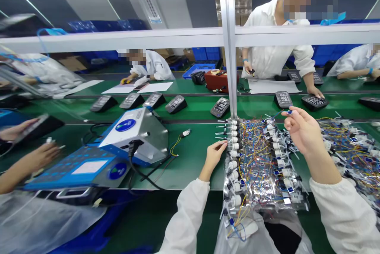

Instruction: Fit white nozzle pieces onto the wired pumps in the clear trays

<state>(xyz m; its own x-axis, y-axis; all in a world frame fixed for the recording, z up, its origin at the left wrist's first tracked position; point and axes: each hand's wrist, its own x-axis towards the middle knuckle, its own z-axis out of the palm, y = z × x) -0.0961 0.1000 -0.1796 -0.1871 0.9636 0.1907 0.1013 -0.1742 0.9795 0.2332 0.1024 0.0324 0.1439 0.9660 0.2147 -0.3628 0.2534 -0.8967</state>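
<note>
At the lower centre of the frame, on a green bench top (184, 175), a dense heap of white plastic connectors (261, 163) with yellow, blue and red leads and small blue tags lies on clear plastic sheeting (226, 179). The sheeting's near end droops over the bench's front edge.

Left hand (213, 157): closed to a pinch at the heap's upper left edge, fingertips (222, 145) on the end of a connector. Right hand (303, 131): raised over the heap's upper right corner, thumb and forefinger closed on a thin blue lead (276, 114) drawn up from the heap.

Risks, as judged: the leads cross tightly, so a lifted lead could snag and drag neighbours or strain a crimped joint. The sheeting looks slick and already overhangs, so a hard tug could slide the heap off the edge. Connectors at the upper left sit close to a metal upright (228, 36) and could catch on it.

Left of the frame, a blue-and-steel test unit (133, 137) trails a black cable (139, 171) on the bench. A co-worker's hands (38, 159) work at lower left. A second wired heap (350, 151) lies at right.
</note>
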